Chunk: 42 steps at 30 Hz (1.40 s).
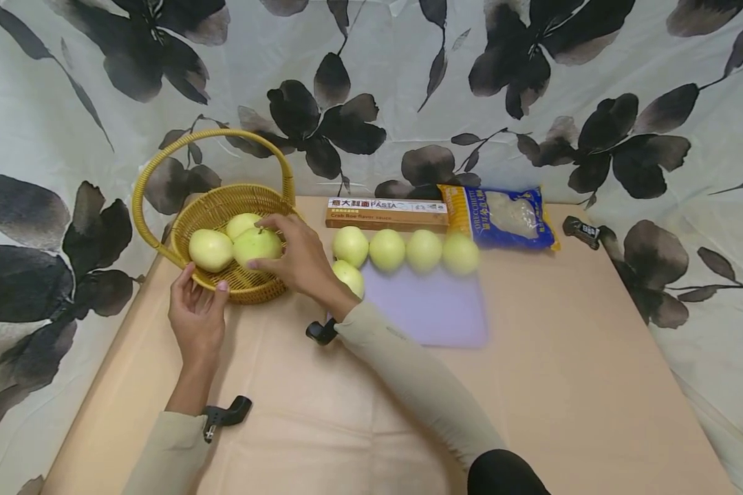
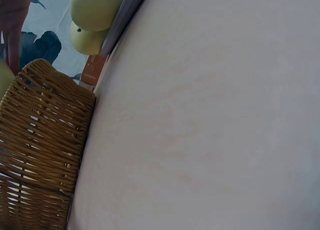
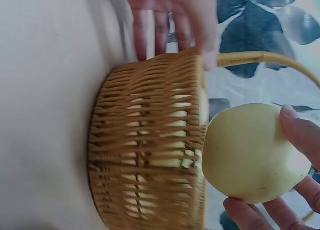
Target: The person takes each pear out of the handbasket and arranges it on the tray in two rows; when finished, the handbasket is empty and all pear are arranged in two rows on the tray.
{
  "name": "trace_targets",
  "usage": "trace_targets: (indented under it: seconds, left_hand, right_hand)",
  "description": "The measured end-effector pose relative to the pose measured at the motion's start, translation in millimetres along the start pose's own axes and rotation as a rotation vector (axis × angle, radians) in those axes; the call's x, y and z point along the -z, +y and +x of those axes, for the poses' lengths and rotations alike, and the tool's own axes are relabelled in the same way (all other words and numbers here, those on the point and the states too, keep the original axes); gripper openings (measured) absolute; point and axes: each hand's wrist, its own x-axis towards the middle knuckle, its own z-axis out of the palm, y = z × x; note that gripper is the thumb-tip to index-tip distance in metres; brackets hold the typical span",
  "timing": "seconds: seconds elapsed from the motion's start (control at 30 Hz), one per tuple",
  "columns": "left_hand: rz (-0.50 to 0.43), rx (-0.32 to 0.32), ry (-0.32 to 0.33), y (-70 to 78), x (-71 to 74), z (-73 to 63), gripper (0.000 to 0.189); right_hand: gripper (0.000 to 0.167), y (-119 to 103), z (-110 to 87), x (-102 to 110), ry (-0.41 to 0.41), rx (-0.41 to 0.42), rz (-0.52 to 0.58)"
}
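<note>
In the head view, my right hand (image 1: 303, 258) holds a pale green pear (image 1: 254, 251) over the wicker basket (image 1: 256, 294). The right wrist view shows the thumb and fingertips spread round this held pear (image 3: 255, 155), just beyond the basket's rim. Two other pears, one at the left (image 1: 211, 250) and one behind (image 1: 243, 224), lie inside the basket. My left hand (image 1: 198, 316) holds the near left side of the basket, its thumb and a fingertip at the rim. The left wrist view shows the basket's woven wall (image 2: 42, 150), but not the left fingers.
Several more pears (image 1: 386, 251) stand in a row along the far edge of a purple board (image 1: 433, 309). Behind them lie a pasta box (image 1: 384, 214) and a blue-and-yellow pasta bag (image 1: 501, 216). A small black packet (image 1: 580, 232) sits at the far right. The basket's tall handle (image 1: 223, 132) arches upward.
</note>
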Motion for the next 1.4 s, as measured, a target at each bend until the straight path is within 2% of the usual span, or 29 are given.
trace_targets:
  seconds: [0.13, 0.33, 0.6, 0.7, 0.9, 1.1, 1.4]
  left_hand:
    - [-0.001, 0.002, -0.004, 0.2, 0.6, -0.1, 0.070]
    - [0.010, -0.008, 0.006, 0.5, 2.3, -0.1, 0.070]
    - [0.017, -0.015, 0.011, 0.4, 1.5, 0.8, 0.069]
    - [0.013, -0.017, 0.014, 1.4, 1.3, 0.5, 0.068]
    - [-0.006, -0.011, 0.006, 2.9, 1.2, 0.4, 0.069]
    - [0.004, -0.013, -0.004, 1.8, 0.9, 1.4, 0.069]
    - [-0.013, -0.010, -0.003, 0.5, -0.5, 1.1, 0.070]
  right_hand:
    - [0.064, 1.4, -13.1, 17.4, 0.055, -0.008, 0.047]
    - [0.063, 6.9, -32.6, 43.3, 0.102, -0.056, 0.188]
    - [0.062, 29.6, -61.6, 81.2, 0.189, -0.123, 0.206]
    - [0.062, 43.6, -74.2, 92.2, 0.231, -0.144, 0.171]
    - [0.066, 71.7, -94.9, 107.7, 0.281, -0.167, 0.013]
    - [0.064, 91.5, -111.0, 111.8, 0.255, -0.179, -0.115]
    - [0.065, 114.7, -121.2, 97.5, 0.169, -0.294, -0.136]
